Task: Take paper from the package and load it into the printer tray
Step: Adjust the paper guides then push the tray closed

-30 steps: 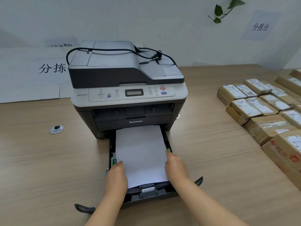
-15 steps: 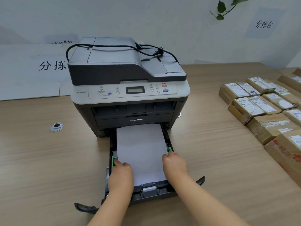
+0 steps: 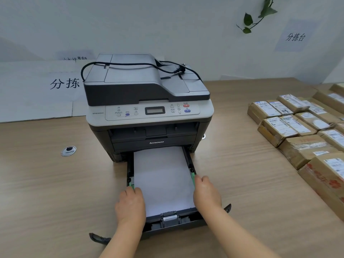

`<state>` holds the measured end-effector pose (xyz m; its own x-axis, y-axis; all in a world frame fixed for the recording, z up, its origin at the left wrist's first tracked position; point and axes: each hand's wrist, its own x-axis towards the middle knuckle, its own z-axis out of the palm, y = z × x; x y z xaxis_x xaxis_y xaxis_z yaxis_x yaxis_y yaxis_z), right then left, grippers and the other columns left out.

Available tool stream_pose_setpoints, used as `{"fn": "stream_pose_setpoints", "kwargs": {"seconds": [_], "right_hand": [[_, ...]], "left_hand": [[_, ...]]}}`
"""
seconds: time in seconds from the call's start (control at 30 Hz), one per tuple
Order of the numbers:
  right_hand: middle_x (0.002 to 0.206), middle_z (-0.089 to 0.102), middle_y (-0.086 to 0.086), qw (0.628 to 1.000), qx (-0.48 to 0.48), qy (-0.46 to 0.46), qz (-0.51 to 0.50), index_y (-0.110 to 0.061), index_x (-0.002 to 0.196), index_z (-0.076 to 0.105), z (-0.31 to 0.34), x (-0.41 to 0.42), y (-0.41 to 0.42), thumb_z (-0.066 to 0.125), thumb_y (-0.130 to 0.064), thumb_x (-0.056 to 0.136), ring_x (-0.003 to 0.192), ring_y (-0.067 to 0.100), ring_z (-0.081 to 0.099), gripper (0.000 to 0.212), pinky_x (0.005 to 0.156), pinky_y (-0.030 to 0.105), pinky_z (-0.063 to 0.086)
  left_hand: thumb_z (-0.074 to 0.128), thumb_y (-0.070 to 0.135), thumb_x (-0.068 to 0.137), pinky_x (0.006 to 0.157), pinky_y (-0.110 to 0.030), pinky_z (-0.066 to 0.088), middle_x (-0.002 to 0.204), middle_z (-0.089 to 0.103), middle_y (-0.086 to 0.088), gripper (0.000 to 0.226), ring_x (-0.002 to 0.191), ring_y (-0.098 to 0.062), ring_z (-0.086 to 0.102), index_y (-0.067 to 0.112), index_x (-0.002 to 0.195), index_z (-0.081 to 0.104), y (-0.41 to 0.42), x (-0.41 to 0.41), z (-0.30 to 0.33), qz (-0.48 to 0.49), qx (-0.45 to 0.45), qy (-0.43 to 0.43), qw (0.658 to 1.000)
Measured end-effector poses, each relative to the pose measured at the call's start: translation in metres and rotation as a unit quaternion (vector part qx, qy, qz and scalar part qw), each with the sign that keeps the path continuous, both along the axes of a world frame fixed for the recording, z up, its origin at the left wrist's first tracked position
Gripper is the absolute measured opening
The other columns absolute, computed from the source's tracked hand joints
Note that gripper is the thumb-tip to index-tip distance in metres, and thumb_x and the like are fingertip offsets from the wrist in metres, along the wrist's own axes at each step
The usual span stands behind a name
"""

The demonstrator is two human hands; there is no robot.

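A grey and black printer (image 3: 147, 86) stands on the wooden table with its paper tray (image 3: 188, 219) pulled out toward me. A stack of white paper (image 3: 163, 179) lies flat inside the tray. My left hand (image 3: 130, 205) sits at the tray's left side, fingers curled by the left green guide (image 3: 131, 185). My right hand (image 3: 206, 194) is at the right side, fingertips closed against the right green guide (image 3: 193, 176). No paper package shows in view.
A black power cable (image 3: 130, 63) lies looped on the printer's lid. Several taped cardboard parcels (image 3: 301, 146) fill the table's right side. A round cable grommet (image 3: 68, 150) sits left of the printer. A white sign board (image 3: 37, 90) leans against the wall behind.
Both hands have slid off the near end of the paper stack, outward and forward, to the tray's green side guides. The paper now lies flatter in the tray.
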<state>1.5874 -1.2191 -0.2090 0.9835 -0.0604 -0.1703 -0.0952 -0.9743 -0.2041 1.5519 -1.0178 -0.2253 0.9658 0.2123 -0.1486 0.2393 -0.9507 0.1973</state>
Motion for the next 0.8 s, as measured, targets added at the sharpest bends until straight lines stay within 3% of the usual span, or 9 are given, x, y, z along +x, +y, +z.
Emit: {"fn": "stream_pose_setpoints", "kwargs": {"seconds": [0.07, 0.1, 0.13, 0.2, 0.33, 0.5, 0.8], "right_hand": [[0.120, 0.052, 0.011, 0.995, 0.070, -0.001, -0.074, -0.009, 0.129, 0.043, -0.001, 0.000, -0.003, 0.041, 0.003, 0.088, 0.100, 0.030, 0.058, 0.043, 0.065, 0.031, 0.038], [0.123, 0.052, 0.012, 0.986, 0.117, 0.006, -0.116, -0.008, 0.131, 0.043, -0.001, 0.001, -0.004, 0.038, 0.002, 0.089, 0.104, 0.030, 0.057, 0.043, 0.070, 0.032, 0.041], [0.127, 0.053, 0.013, 0.975, 0.163, 0.013, -0.154, -0.007, 0.134, 0.042, -0.001, 0.003, -0.005, 0.036, 0.001, 0.090, 0.108, 0.031, 0.056, 0.044, 0.076, 0.034, 0.044], [0.134, 0.052, 0.013, 0.951, 0.231, 0.028, -0.201, -0.006, 0.140, 0.037, 0.000, 0.005, -0.007, 0.033, 0.000, 0.093, 0.115, 0.031, 0.054, 0.047, 0.089, 0.037, 0.047], [0.134, 0.053, 0.010, 0.933, 0.288, 0.051, -0.211, -0.009, 0.143, 0.035, 0.004, 0.003, -0.008, 0.031, 0.000, 0.094, 0.119, 0.028, 0.052, 0.050, 0.099, 0.036, 0.044], [0.145, 0.045, 0.011, 0.937, 0.286, 0.078, -0.186, -0.009, 0.146, 0.031, 0.004, -0.001, -0.007, 0.030, 0.001, 0.094, 0.130, 0.029, 0.045, 0.053, 0.108, 0.037, 0.037], [0.146, 0.045, 0.012, 0.942, 0.276, 0.082, -0.175, -0.010, 0.145, 0.033, 0.000, -0.001, -0.004, 0.031, 0.000, 0.092, 0.131, 0.031, 0.044, 0.054, 0.107, 0.036, 0.038]], "left_hand": [[0.083, -0.015, 0.028, 0.034, -0.030, 0.044, 0.059, 0.060, -0.018, 0.046, 0.052, -0.033, 0.058, -0.003, 0.067, 0.062, 0.001, -0.003, 0.007, 0.010, 0.023, -0.003, 1.000], [0.080, -0.010, 0.051, 0.044, -0.034, 0.047, 0.071, 0.064, -0.019, 0.036, 0.065, -0.033, 0.061, -0.003, 0.080, 0.062, 0.004, -0.005, 0.012, 0.010, 0.017, -0.002, 1.000], [0.067, -0.004, 0.074, 0.056, -0.037, 0.048, 0.087, 0.066, -0.018, 0.023, 0.081, -0.033, 0.060, -0.001, 0.095, 0.059, 0.004, -0.006, 0.014, 0.043, -0.019, -0.009, 0.999], [0.040, 0.004, 0.092, 0.067, -0.037, 0.041, 0.107, 0.064, -0.020, 0.026, 0.095, -0.034, 0.055, 0.001, 0.115, 0.053, 0.005, -0.005, 0.016, 0.143, -0.114, -0.034, 0.983], [0.034, 0.010, 0.096, 0.067, -0.035, 0.037, 0.111, 0.061, -0.024, 0.037, 0.081, -0.030, 0.046, 0.006, 0.131, 0.046, 0.004, -0.005, 0.023, 0.241, -0.233, -0.047, 0.941], [0.032, 0.006, 0.095, 0.067, -0.035, 0.037, 0.112, 0.061, -0.022, 0.041, 0.081, -0.029, 0.046, 0.006, 0.134, 0.040, 0.000, -0.003, 0.028, 0.267, -0.274, -0.026, 0.923], [0.037, 0.005, 0.092, 0.075, -0.036, 0.043, 0.116, 0.060, -0.020, 0.045, 0.088, -0.033, 0.052, 0.008, 0.137, 0.038, -0.003, 0.002, 0.030, 0.306, -0.342, -0.011, 0.889]]}}
